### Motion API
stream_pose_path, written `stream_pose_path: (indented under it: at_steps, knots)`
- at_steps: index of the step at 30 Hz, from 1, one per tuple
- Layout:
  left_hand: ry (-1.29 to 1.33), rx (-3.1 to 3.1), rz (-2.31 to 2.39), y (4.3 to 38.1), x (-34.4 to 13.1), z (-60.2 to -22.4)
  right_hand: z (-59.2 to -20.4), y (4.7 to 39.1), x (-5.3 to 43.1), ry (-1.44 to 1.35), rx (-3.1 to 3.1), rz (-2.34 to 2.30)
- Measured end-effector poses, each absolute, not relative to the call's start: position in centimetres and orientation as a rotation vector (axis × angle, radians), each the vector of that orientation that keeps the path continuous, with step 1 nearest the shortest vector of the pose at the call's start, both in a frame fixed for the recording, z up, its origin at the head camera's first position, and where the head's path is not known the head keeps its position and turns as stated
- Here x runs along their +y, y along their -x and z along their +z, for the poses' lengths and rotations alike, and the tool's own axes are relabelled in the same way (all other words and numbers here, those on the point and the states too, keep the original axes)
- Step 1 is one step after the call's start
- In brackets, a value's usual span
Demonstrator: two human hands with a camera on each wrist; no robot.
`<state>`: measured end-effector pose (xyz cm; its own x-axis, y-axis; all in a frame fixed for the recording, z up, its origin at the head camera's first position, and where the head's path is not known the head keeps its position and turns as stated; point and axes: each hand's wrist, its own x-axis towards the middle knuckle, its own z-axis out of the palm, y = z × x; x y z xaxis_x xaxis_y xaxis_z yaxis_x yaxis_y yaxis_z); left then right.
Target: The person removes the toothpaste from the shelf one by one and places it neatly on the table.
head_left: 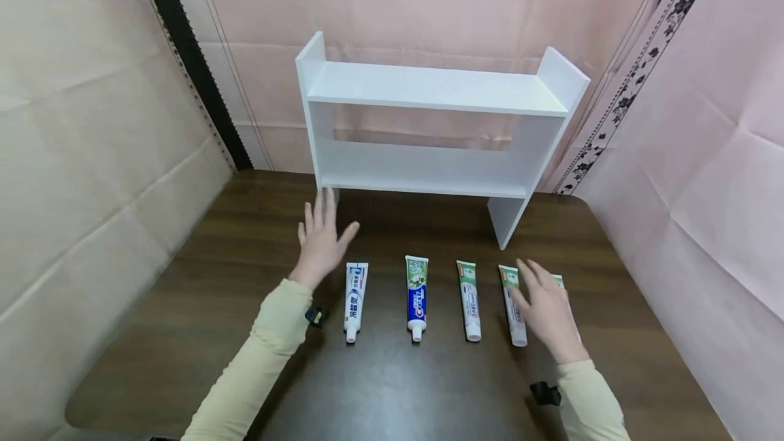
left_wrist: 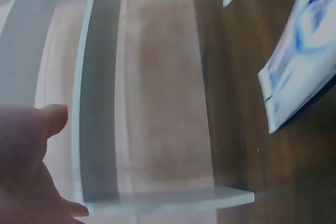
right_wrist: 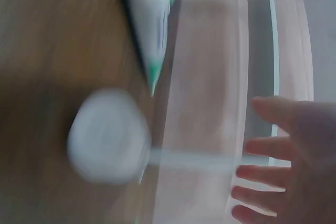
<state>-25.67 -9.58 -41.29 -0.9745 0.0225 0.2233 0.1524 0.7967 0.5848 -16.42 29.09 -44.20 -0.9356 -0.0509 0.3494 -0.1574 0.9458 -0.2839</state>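
My left hand (head_left: 321, 245) reaches toward the lower left of a white two-tier shelf (head_left: 422, 169), fingers spread and holding nothing. Just to its right lies a blue-and-white toothpaste tube (head_left: 355, 298). A green-and-blue toothpaste tube (head_left: 416, 295) and a green-and-white toothpaste tube (head_left: 468, 301) continue the row. My right hand (head_left: 545, 312) hovers over the row's right end with extended fingers. It partly covers another green-topped toothpaste tube (head_left: 512, 301) and mostly hides the rightmost toothpaste tube (head_left: 559, 280). In the right wrist view, a blurred round white cap (right_wrist: 107, 136) is close to the camera.
The shelf stands at the back of a dark brown wooden table (head_left: 245, 291). Pale fabric (head_left: 429, 5) hangs behind it. More cloth (head_left: 704, 189) walls in both sides, with a black band (head_left: 192, 60) at the left and a floral strip (head_left: 637, 80) at the right.
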Motion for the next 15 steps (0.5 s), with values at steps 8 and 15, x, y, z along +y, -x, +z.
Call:
stream_pose_path:
  at_steps: [8, 15]
  knots:
    - [0.234, -2.875, -0.534, 22.5, -7.4, -44.2, -44.9, 18.7, 24.7, -0.346, -2.841, 0.355]
    - [0.346, -2.861, -0.437, 21.7, -6.6, -45.7, -45.4, 18.3, 25.3, -0.293, -2.885, 0.361]
